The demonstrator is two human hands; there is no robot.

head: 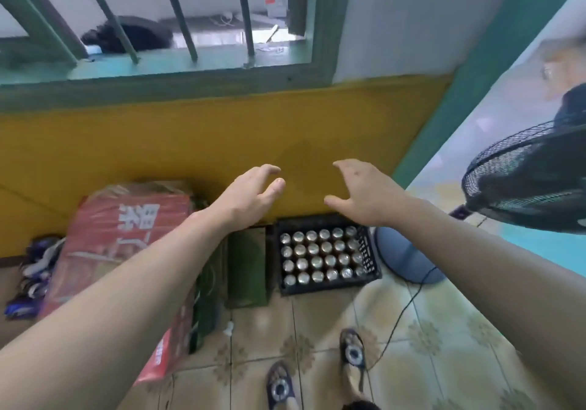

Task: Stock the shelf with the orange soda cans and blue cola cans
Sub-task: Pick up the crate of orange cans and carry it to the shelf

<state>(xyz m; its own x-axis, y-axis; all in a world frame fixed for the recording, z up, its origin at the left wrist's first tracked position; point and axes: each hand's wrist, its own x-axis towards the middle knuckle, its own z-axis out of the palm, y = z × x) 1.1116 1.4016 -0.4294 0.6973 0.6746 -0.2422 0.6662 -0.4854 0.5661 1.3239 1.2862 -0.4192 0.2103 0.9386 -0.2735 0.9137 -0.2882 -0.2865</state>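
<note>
Against a yellow wall (158, 143), on the tiled floor (428, 330), a red carton (126, 235) and a standing fan (532, 181) flank a black crate (329, 286). The crate is packed with upright cans (320, 256); only their tops show, so their colours cannot be told. A person reaches over it, left grip (253, 194) and right grip (364, 194) both empty, fingers spread and loosely curved, apparently ready to lift cans. No shelf is in view.
</note>
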